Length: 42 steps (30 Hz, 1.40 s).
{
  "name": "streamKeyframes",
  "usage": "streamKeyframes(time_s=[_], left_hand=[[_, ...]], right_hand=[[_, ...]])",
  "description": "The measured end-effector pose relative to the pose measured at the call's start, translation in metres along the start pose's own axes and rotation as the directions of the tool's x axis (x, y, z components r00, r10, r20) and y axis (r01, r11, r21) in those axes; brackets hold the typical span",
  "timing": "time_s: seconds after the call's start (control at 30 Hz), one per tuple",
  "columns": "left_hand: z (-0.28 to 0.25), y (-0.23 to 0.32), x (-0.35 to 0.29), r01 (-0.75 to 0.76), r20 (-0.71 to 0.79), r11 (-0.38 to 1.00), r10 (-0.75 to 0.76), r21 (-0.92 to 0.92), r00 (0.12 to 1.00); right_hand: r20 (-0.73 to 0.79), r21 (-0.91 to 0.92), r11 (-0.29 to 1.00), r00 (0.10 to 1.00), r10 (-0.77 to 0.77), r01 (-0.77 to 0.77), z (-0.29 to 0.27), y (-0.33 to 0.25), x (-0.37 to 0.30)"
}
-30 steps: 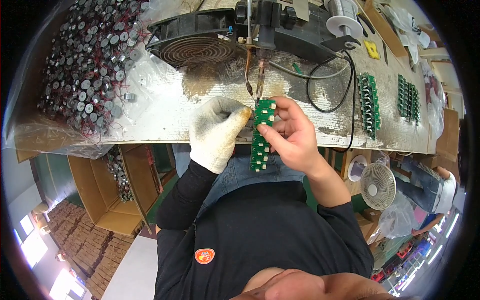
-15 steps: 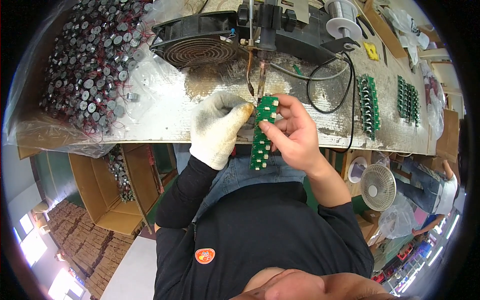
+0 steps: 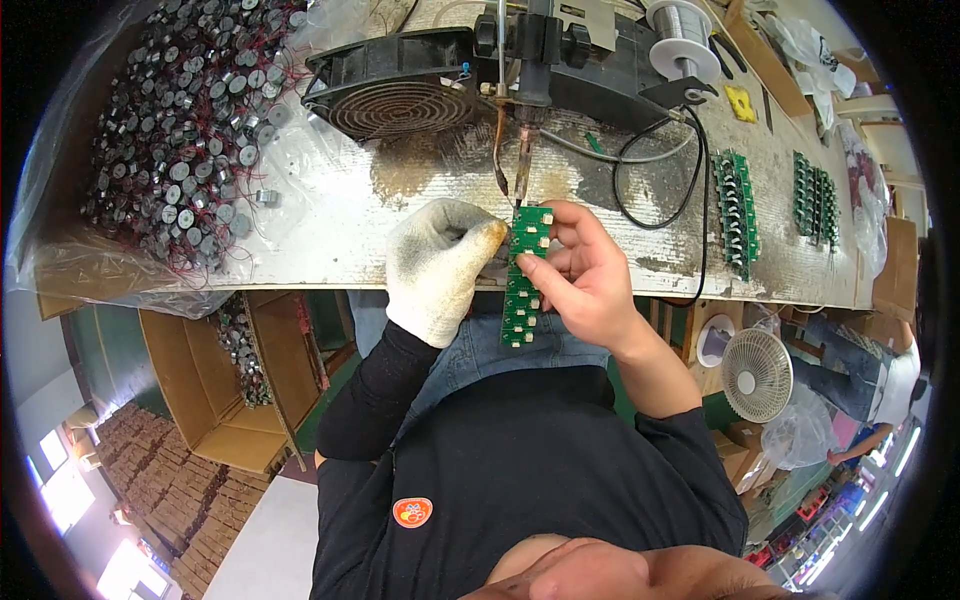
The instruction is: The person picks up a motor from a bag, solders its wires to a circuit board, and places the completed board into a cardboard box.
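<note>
A long green circuit board point(image 3: 523, 290) with a row of small white connectors is gripped by my bare right hand point(image 3: 588, 272), thumb on top and fingers folded behind. My left hand point(image 3: 437, 262), in a whitish glove with a stained fingertip, is pinched closed against the board's left edge near its far end. Whatever sits between those gloved fingertips is hidden. The tip of a mounted soldering iron point(image 3: 523, 165) points down at the board's far end, with a thin solder feed tube point(image 3: 499, 160) beside it.
Small round metal parts with red wires point(image 3: 185, 150) are heaped on plastic at the left. Behind the hands stand a black fan point(image 3: 400, 100) and a solder spool point(image 3: 685, 45). More circuit boards point(image 3: 737, 215) lie at the right. An open cardboard box point(image 3: 215, 380) sits below the table edge.
Both hands and the circuit board have shifted slightly toward me, so the board's far end lies lower beneath the iron's tip. My grip looks the same.
</note>
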State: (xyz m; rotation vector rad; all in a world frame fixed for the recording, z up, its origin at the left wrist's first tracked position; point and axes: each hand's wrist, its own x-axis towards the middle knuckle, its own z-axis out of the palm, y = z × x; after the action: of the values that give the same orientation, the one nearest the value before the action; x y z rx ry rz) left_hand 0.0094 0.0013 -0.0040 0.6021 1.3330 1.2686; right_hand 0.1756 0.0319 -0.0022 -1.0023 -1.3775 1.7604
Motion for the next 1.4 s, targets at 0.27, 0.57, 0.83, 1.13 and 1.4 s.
streamKeyframes(time_s=[0.27,0.57,0.83,1.13,1.4], left_hand=[[0.001,0.000,0.002,-0.050,0.001,0.996,0.050,0.076,0.999],[0.003,0.003,0.003,-0.084,0.000,0.993,0.084,0.080,0.996],[0.000,-0.006,0.004,-0.065,0.007,0.994,0.065,0.083,0.998],[-0.018,-0.004,0.001,-0.199,0.032,0.959,0.197,0.201,0.980],[-0.093,0.018,0.001,-0.267,-0.230,0.577,0.646,0.772,0.728]], right_hand=[[-0.001,-0.045,0.999,1.000,-0.019,0.019,-0.002,0.003,-0.001],[-0.001,-0.051,0.998,0.999,-0.041,0.041,-0.001,-0.001,0.000],[0.004,-0.065,0.998,1.000,-0.017,0.017,-0.002,0.004,-0.001],[-0.023,-0.006,1.000,1.000,0.009,-0.009,0.001,0.001,0.001],[-0.152,0.009,0.992,0.981,0.123,-0.123,-0.022,-0.012,0.011]])
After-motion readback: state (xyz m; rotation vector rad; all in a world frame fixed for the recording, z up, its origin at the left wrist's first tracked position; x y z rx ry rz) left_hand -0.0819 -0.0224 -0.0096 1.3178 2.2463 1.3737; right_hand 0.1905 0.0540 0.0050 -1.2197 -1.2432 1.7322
